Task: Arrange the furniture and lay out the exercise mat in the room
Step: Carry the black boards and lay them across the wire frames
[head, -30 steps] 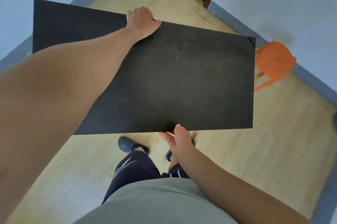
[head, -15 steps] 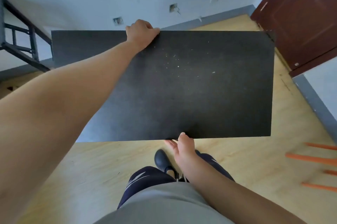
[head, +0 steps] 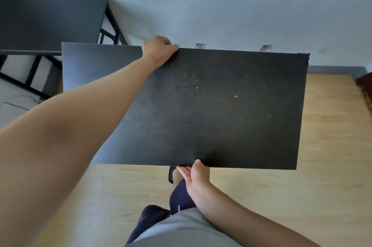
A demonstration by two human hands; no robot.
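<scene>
View has swung left over the last second: dark tabletop [head: 50, 23] on a black frame now fills the upper left of the frame, grey wall [head: 241, 5] runs across the top, and the brown door [head: 365, 83] is cut to a sliver at the right edge. The orange stool seen a second ago at right is gone from view. The exercise mat [head: 231, 116] sits in the same place relative to the body: centre of frame, flat, stiff-looking, held up off the wood floor [head: 332, 166], tilted toward the camera, with pale specks on its face. Judgement: the person is turning with the mat in carry, likely looking for a laying spot. It is not yet laid, and open floor shows below and to the right. Grip looks unchanged. The left hand [head: 158, 49], arm stretched long from lower left, has its fingers curled over the mat's far top edge, knuckles up. The right hand [head: 196, 174], lower centre, takes the near bottom edge with the thumb on the upper face and fairly straight fingers running underneath, pinching and propping it. A dark shoe [head: 171, 174] shows just beside that hand.
</scene>
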